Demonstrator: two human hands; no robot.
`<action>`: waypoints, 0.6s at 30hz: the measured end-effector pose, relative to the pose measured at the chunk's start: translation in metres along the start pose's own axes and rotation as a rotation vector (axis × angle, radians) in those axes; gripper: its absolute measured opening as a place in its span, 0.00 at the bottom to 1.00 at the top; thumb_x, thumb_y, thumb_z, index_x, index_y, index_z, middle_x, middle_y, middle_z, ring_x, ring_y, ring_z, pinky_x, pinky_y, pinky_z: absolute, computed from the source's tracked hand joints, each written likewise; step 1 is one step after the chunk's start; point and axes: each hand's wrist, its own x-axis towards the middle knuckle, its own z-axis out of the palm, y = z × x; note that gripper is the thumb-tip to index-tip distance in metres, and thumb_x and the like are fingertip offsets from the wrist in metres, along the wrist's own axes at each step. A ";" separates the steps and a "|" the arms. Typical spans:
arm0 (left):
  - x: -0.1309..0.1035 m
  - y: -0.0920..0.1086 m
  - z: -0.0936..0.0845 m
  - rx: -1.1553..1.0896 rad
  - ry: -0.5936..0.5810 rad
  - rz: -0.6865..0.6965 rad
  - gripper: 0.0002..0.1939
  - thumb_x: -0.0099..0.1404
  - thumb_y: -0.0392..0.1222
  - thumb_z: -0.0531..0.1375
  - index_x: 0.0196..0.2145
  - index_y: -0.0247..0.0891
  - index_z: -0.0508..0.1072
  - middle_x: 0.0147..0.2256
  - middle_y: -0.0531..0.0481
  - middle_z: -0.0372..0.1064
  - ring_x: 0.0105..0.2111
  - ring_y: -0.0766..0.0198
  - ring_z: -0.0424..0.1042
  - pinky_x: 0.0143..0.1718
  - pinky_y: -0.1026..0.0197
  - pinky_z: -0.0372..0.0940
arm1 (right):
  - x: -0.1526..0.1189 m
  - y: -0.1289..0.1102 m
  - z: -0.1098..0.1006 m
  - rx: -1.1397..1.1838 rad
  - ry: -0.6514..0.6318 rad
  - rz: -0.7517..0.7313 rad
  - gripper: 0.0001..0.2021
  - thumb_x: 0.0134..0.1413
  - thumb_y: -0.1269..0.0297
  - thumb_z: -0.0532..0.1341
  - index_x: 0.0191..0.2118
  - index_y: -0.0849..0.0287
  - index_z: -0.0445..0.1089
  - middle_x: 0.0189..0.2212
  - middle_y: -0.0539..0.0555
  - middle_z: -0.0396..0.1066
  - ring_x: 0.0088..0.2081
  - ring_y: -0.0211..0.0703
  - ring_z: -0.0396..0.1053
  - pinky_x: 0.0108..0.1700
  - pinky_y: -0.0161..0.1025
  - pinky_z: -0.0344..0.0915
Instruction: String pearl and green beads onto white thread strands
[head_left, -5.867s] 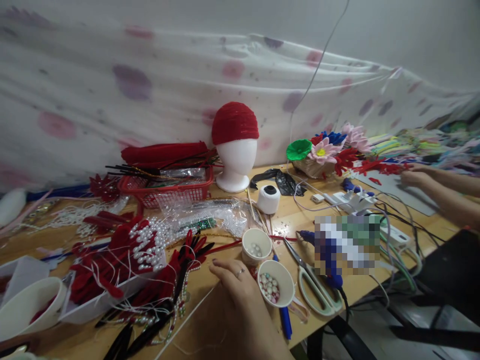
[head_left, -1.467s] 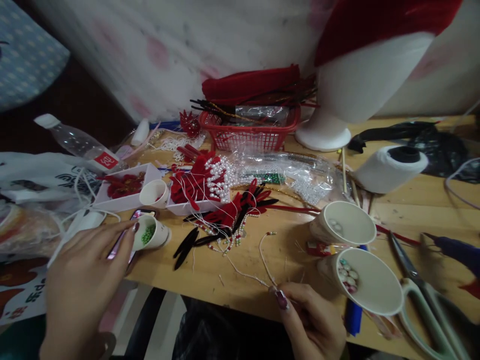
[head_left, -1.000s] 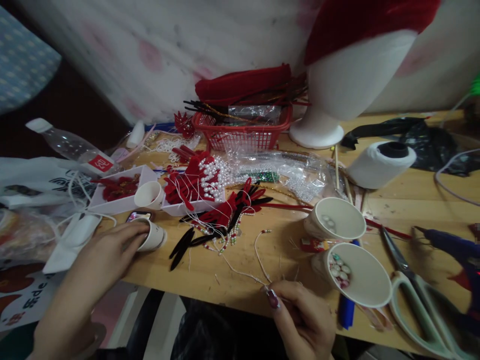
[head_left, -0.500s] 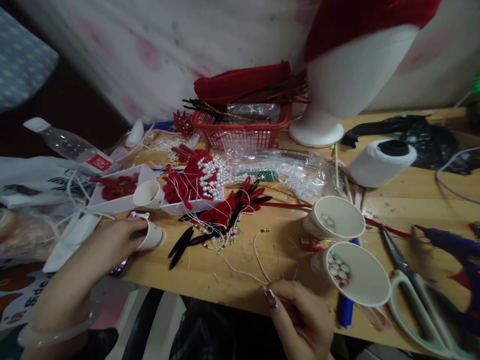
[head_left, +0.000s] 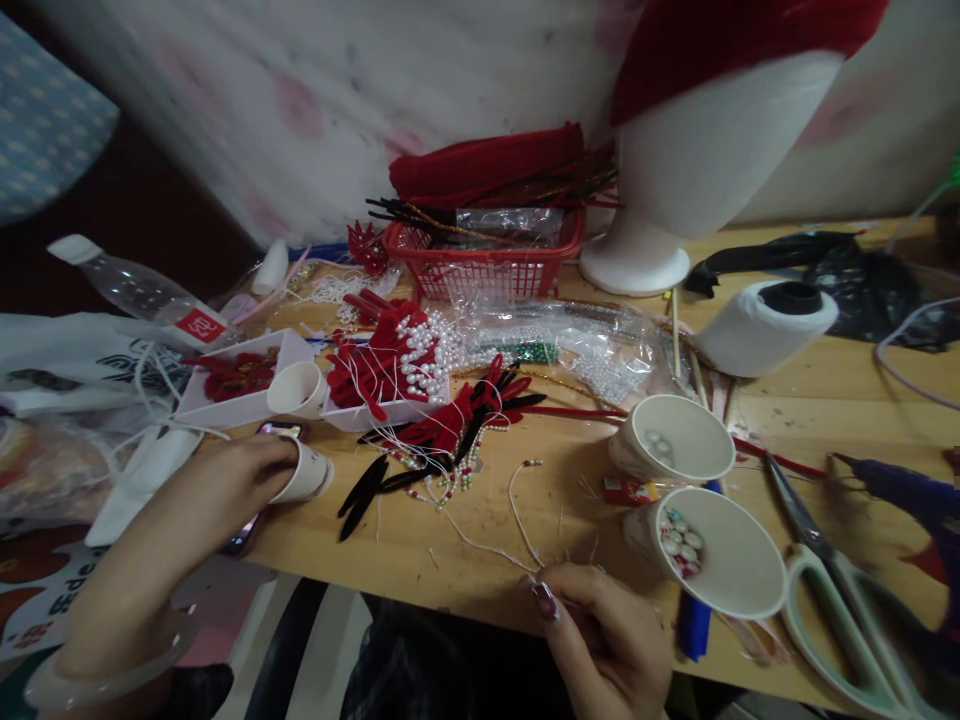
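My left hand [head_left: 225,475] reaches into a small paper cup [head_left: 311,472] lying tilted at the left of the table; its fingers are hidden inside. My right hand [head_left: 604,630], at the table's front edge, has thumb and forefinger pinched on a thin white thread [head_left: 517,515]. The thread loops over the wood, with a few small beads at its end [head_left: 531,463]. Just beyond lie red and black velvety petal pieces [head_left: 480,420] with beaded strings. To the right are two larger paper cups, one [head_left: 671,440] with a few clear beads, the other [head_left: 712,550] with pearly and coloured beads.
Scissors [head_left: 832,580] and a glue gun [head_left: 892,490] lie at the right, near a white thread spool [head_left: 765,325]. A red basket [head_left: 487,265] and a white mannequin head [head_left: 682,180] stand at the back. A plastic bottle [head_left: 142,290] leans at the left above white trays [head_left: 292,350].
My left hand has shifted slightly and pushes a little deeper into the small cup. My right hand keeps its pinch on the thread, nearly still.
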 end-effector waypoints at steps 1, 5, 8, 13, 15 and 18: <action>-0.001 -0.001 0.000 -0.011 -0.013 0.003 0.18 0.61 0.51 0.49 0.26 0.44 0.75 0.32 0.45 0.79 0.32 0.51 0.77 0.35 0.55 0.67 | 0.000 0.000 0.000 0.003 0.006 0.006 0.06 0.60 0.74 0.60 0.37 0.55 0.72 0.21 0.46 0.71 0.17 0.32 0.64 0.19 0.30 0.56; -0.009 -0.005 -0.001 -0.042 0.011 -0.004 0.20 0.63 0.51 0.48 0.34 0.42 0.78 0.38 0.42 0.80 0.38 0.48 0.77 0.41 0.53 0.66 | -0.002 0.002 -0.002 0.025 -0.019 0.013 0.06 0.61 0.73 0.61 0.36 0.55 0.73 0.21 0.47 0.73 0.18 0.34 0.66 0.21 0.31 0.60; -0.014 -0.005 -0.003 -0.066 0.047 -0.030 0.20 0.65 0.52 0.49 0.36 0.42 0.78 0.41 0.43 0.80 0.39 0.50 0.77 0.42 0.53 0.65 | -0.003 0.002 -0.001 0.047 -0.022 0.025 0.05 0.63 0.71 0.61 0.36 0.55 0.73 0.20 0.47 0.72 0.17 0.34 0.65 0.20 0.31 0.59; -0.018 -0.006 -0.003 -0.099 0.080 -0.064 0.20 0.65 0.53 0.50 0.38 0.43 0.79 0.42 0.45 0.80 0.41 0.50 0.77 0.44 0.54 0.65 | -0.005 -0.002 0.005 0.040 0.047 0.084 0.08 0.66 0.66 0.61 0.33 0.56 0.74 0.19 0.48 0.71 0.17 0.35 0.64 0.20 0.34 0.56; -0.020 -0.008 -0.003 -0.114 0.094 -0.069 0.20 0.64 0.54 0.51 0.40 0.44 0.80 0.43 0.45 0.81 0.43 0.49 0.77 0.46 0.53 0.65 | -0.005 -0.002 0.005 0.045 0.036 0.092 0.09 0.67 0.65 0.61 0.33 0.56 0.75 0.20 0.50 0.73 0.17 0.35 0.65 0.19 0.34 0.56; -0.022 -0.011 -0.009 -0.140 0.141 -0.082 0.21 0.65 0.55 0.52 0.41 0.43 0.80 0.46 0.44 0.80 0.44 0.49 0.77 0.47 0.53 0.66 | -0.003 0.000 0.002 0.036 0.016 0.075 0.08 0.66 0.66 0.61 0.34 0.55 0.74 0.20 0.49 0.72 0.17 0.36 0.66 0.19 0.33 0.58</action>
